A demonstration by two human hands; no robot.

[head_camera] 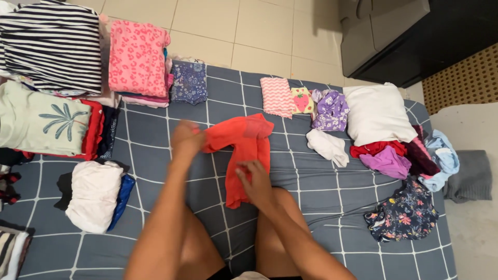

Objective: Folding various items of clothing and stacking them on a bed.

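1. We sit on the grey checked bed sheet (321,192), folded stacks at our left.
2. The orange-red garment (241,150) lies mid-fold before our knees (a fresh crease seems due next).
3. Our left hand (187,141) pinches its upper corner; our right hand (254,179) grips its lower edge.

Checked grey bed (311,192), clothes piles (137,59)

A single head-worn camera looks steeply down from above the seated person's knees, at close range, onto a grey mattress sheet with a white grid pattern (311,192). It faces forward toward a beige tiled floor (249,31) along the top edge. No second view shares the scene.
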